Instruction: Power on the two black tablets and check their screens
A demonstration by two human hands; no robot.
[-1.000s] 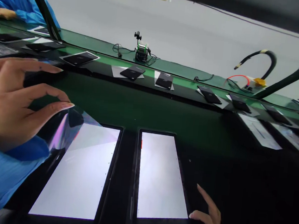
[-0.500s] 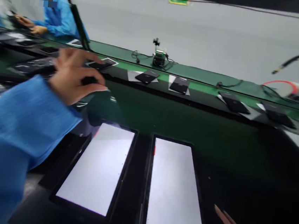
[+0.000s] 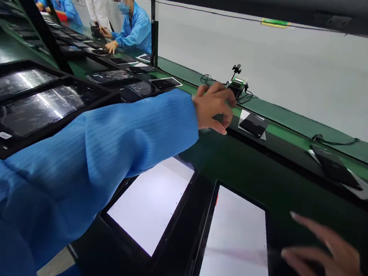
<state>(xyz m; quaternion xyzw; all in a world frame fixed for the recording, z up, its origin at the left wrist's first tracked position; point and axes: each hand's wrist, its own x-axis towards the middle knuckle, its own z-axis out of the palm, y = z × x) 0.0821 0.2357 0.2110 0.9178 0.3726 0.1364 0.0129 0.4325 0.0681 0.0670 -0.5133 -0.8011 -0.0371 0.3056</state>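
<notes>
Left hand: [image 3: 213, 107] stretched far forward in a blue sleeve [image 3: 105, 147], over the near edge of the belt [image 3: 289, 126]; fingers [image 3: 219, 126] curled downward, whether gripping anything cannot be told.
Nearest to left hand: dark device [image 3: 253, 124] lying flat on a white sheet, just beside the fingertips on the belt, not touched.
Right hand: [image 3: 328, 260] low at the right, blurred, fingers spread and released, hovering just beside the right lit panel, holding nothing.
Right lit panel: [image 3: 237, 247] white, glowing, flat in a black frame on the dark counter [image 3: 259, 171].
Left lit panel: [image 3: 151, 202] white, flat, just beside the right one, partly hidden behind the sleeve.
Belt, further along: another dark device [image 3: 334, 167] on a white sheet, well apart to the right.
Behind the belt: small black-and-green gadget [image 3: 237, 83] with cables, near the left hand.
Far left: dark trays [image 3: 34, 106] with glossy sheets.
Background: another person in blue [image 3: 132, 26] seated at the same line, hand on the belt.
</notes>
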